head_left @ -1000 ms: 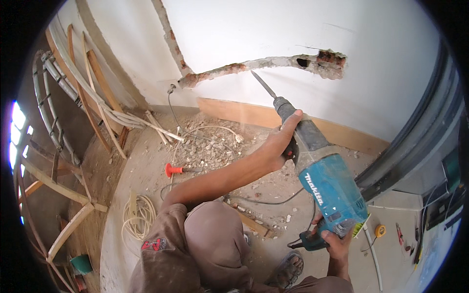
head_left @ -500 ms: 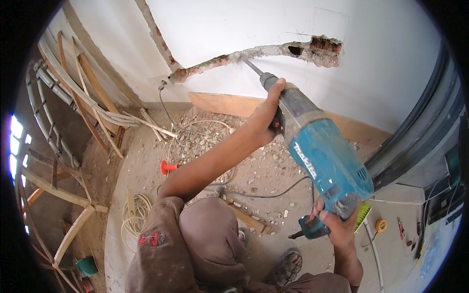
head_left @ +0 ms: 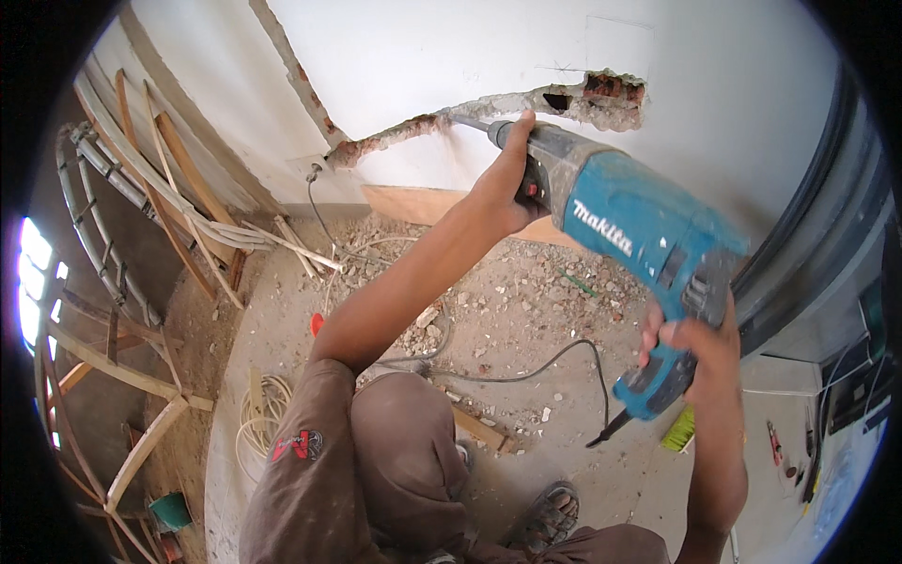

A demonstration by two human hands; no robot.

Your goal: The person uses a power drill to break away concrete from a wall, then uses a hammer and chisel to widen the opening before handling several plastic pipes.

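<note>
Here, the blue rotary hammer point(head_left: 639, 221) sits raised before the white wall point(head_left: 442, 47), its chisel bit point(head_left: 467, 121) angled with the tip at the rough groove point(head_left: 507, 100). The left hand point(head_left: 512, 183) has its fingers grasping the tool's front, thumb over the barrel; the right hand's point(head_left: 700, 343) fingers wrap the rear handle. Below, rubble point(head_left: 564, 296) litters the floor, and a dark power cord point(head_left: 526, 378) loops across it, near a timber offcut point(head_left: 481, 428) and the sandalled foot point(head_left: 552, 517). The left forearm partly hides a red object point(head_left: 317, 324). A coiled pale cable point(head_left: 263, 428) lies to the left, before leaning wooden strips point(head_left: 193, 164); a green brush point(head_left: 678, 430) lies beneath the right forearm.
</note>
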